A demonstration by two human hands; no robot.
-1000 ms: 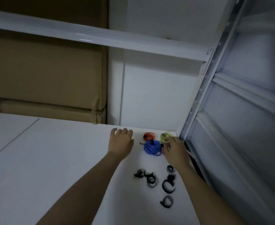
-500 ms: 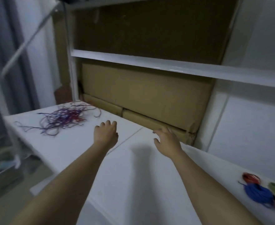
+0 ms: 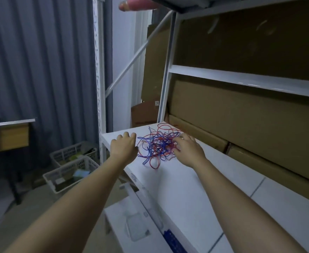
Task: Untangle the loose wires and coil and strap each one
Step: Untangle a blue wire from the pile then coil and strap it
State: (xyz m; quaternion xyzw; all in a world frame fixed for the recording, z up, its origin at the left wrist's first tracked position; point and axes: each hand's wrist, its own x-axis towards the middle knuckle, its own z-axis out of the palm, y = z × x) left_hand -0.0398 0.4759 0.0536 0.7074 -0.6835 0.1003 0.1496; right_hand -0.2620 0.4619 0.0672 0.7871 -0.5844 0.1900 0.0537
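Lying in loose tangle near far left corner of white table [image 3: 182,194]: red and blue wires [image 3: 157,146]. Right hand [image 3: 189,149] reaching into tangle's right side, fingers curling among strands; actual grip unclear. Left hand [image 3: 125,147] hovering just left of tangle, fingers loosely curled, holding nothing. Cardboard boxes [image 3: 241,114] standing behind table.

A loose tangle of red and blue wires [image 3: 157,146] lies in a messy heap on the white shelf top [image 3: 186,179], near its far left corner, thin loops spilling outward, none of it coiled or strapped.
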